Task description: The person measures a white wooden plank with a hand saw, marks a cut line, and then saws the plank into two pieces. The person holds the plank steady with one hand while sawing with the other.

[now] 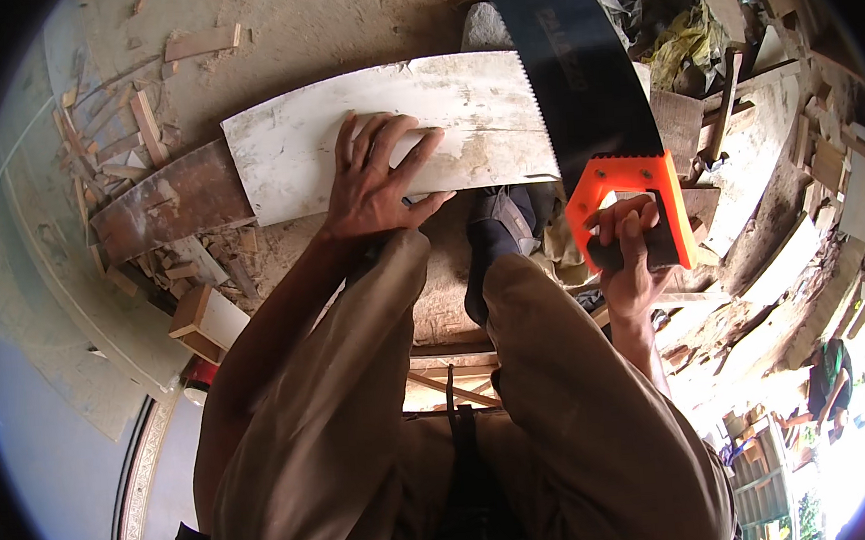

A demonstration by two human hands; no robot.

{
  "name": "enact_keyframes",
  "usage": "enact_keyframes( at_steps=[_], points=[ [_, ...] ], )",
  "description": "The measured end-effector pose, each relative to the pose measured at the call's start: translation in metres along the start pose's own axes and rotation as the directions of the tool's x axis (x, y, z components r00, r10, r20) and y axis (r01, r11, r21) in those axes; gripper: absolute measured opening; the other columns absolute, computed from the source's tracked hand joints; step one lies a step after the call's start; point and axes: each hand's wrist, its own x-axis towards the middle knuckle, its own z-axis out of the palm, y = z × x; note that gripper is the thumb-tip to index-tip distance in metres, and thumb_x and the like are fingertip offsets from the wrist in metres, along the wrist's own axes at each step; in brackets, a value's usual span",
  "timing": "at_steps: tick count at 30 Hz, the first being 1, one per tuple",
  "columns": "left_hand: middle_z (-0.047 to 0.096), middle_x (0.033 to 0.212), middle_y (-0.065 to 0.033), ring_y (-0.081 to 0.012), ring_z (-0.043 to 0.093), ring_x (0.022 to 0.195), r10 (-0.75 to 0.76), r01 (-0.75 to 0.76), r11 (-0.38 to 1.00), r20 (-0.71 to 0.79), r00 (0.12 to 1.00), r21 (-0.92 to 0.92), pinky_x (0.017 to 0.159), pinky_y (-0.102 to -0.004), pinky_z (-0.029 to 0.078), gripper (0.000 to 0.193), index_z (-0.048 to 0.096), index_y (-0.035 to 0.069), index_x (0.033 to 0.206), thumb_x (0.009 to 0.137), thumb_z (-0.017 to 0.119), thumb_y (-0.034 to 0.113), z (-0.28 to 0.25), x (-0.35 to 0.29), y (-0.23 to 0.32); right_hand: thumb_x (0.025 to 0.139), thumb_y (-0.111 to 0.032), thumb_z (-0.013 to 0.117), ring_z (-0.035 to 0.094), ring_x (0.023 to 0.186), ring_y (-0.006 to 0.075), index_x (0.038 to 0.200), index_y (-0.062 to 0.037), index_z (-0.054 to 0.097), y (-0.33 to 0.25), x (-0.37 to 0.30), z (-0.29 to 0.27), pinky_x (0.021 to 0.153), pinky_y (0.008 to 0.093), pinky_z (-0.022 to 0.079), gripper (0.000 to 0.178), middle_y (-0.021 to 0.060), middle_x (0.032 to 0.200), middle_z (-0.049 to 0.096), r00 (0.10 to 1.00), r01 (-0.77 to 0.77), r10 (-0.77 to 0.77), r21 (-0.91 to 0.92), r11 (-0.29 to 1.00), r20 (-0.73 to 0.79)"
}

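Note:
A white, scuffed board (472,117) lies crosswise in front of my knees. Flat on its near left part rests my left hand (376,174), fingers spread. My right hand (629,241) is wrapped round the orange and black handle of a hand saw (579,69). The dark blade points away from me, its toothed edge facing left along the board's right end. Whether the teeth touch the wood I cannot tell. Under the board's left end a reddish-brown plank (172,200) sticks out.
Wood offcuts (147,129) and a small block (210,321) lie at the left. A hammer (727,104) leans among scrap boards at the right, near a crumpled yellowish bag (683,47). A grey stone (484,28) sits beyond the board. Another person (830,383) is at the far right.

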Motion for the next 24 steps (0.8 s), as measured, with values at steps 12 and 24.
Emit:
enact_keyframes(
  at_steps=[12,24],
  points=[
    [0.043,0.136,-0.0120,-0.0326,0.038,0.132,-0.009,0.008,0.999,0.020,1.000,0.033,0.116,-0.0606,0.018,0.077,0.054,0.017,0.135,0.070,0.082,0.046,-0.002,0.000,0.005,0.102,-0.034,0.054,0.048,0.060,0.0139,0.096,-0.0049,0.050,-0.023,0.027,0.026,0.047,0.0260,0.040,0.030,0.0065,0.085,0.049,0.974,0.212,-0.215,0.043,0.976,0.077],
    [0.039,0.142,-0.0207,-0.0399,0.033,0.135,0.139,-0.135,0.990,-0.090,0.986,0.043,0.114,-0.0665,0.013,0.080,0.055,0.014,0.136,0.074,0.071,0.063,0.028,0.007,-0.002,0.099,-0.033,0.059,0.038,0.053,0.0035,0.078,-0.0039,0.060,-0.234,0.047,0.027,0.049,0.0238,0.029,0.036,-0.0050,0.060,0.044,0.986,0.125,-0.075,-0.358,0.925,0.149]
  ],
)
